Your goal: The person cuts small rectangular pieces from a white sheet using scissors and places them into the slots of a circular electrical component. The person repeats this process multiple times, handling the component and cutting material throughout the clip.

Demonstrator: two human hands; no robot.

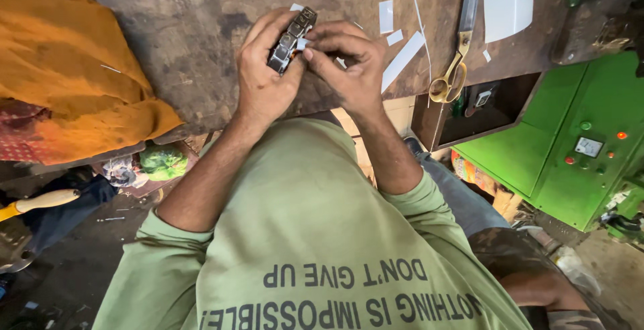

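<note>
Clasped in the left hand [265,78], a short stack of small dark metal blocks [292,40] stood with its long axis slanting up and away from the palm toward the far right, the thumb and fingers wrapped along its lower half. Just to the right of that hold, the right hand [352,68] was pinched shut on a small scrap of white paper [302,43], pressing it against the side of the stack, so both hands met at the blocks and neither was the farther one; the right fingertips worked the exposed face while the left only steadied. Beneath the grip lay a worn, dark wooden workbench [194,28]. Further right of the hands, white paper strips [402,58] were scattered on the wood, and beyond them lay scissors [456,62] with yellow handles, blades pointing away. Well off to the left of the grip an orange cloth [67,68] was heaped over the bench edge. Farther out on the right stood a green machine cabinet [570,142] with small lights and a gauge, and the floor below looked cluttered and dim.
</note>
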